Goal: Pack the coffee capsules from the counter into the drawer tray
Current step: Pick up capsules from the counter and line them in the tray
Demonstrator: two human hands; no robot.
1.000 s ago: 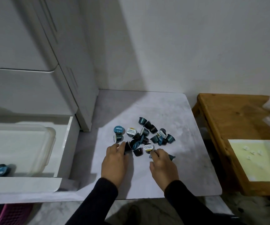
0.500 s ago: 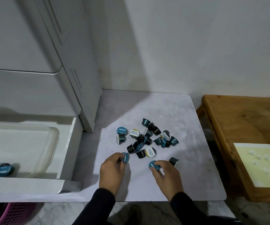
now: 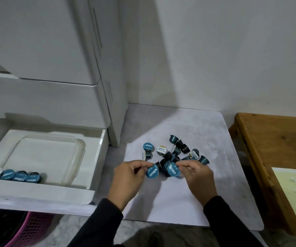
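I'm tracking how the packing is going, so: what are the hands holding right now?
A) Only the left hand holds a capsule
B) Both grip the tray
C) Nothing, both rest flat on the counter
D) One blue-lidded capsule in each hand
D: the left hand pinches one blue-lidded capsule and the right hand pinches another capsule, above the counter.

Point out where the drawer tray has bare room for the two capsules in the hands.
The tray is bare across its middle and back, up to its right wall. Only its front left is crowded, with a row of capsules. The left hand and right hand each pinch a blue-lidded capsule above the counter.
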